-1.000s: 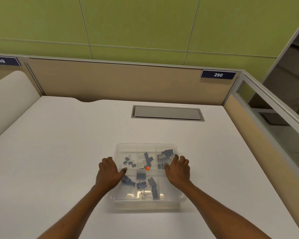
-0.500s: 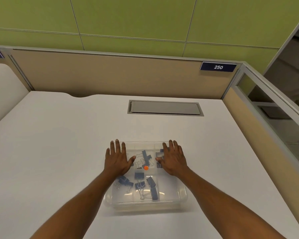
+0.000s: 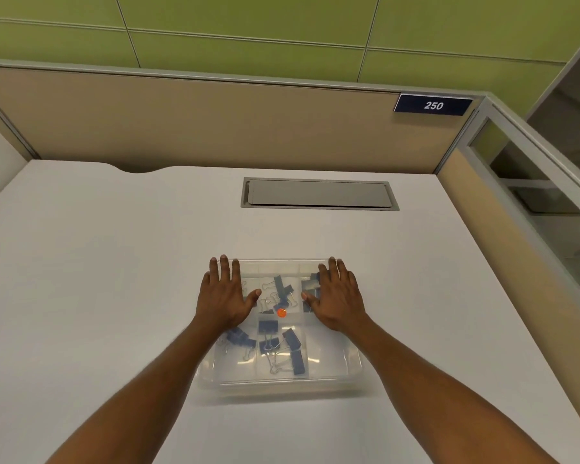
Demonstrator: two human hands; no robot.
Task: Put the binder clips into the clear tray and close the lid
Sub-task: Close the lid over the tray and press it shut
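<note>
Head: left hand (image 3: 223,299), right hand (image 3: 339,301) flat on lid (image 3: 329,361), far corners.

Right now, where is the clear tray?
In the head view, the tray sits centrally on the desk, under the left hand and right hand, nearer than the grey hatch.

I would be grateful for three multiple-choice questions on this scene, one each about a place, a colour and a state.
1. Where do the left hand and right hand rest? A. On the lid of the clear tray. B. On a keyboard. C. On a notebook.
2. What colour are the binder clips? A. Red. B. Blue. C. Yellow.
3. How do the fingers lie? A. In fists. B. Pinching a clip. C. Straight, flat.
Answers: A, both palms lie on the lid; B, blue bodies show through the plastic; C, fingers are extended.
</note>
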